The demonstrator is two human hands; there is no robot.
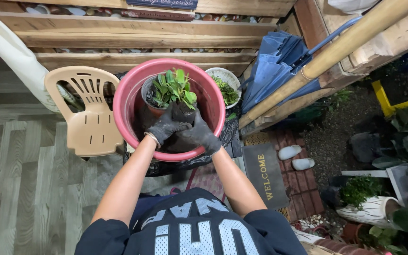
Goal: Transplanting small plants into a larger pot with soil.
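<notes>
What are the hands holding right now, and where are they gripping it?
Both gloved hands, left hand and right hand, cup the dark root ball of a small green plant.

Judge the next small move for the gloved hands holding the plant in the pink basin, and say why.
Probably lift the plant's root ball a little higher. The left hand and right hand cup the dark soil clump beside the small pot, low inside the pink basin.

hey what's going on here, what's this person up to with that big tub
A person in dark gloves has both hands inside a big pink tub. The left hand and right hand cup a dark clump of soil under a small leafy plant. A brown pot sits in the tub; a beige plastic chair stands beside it.
</notes>
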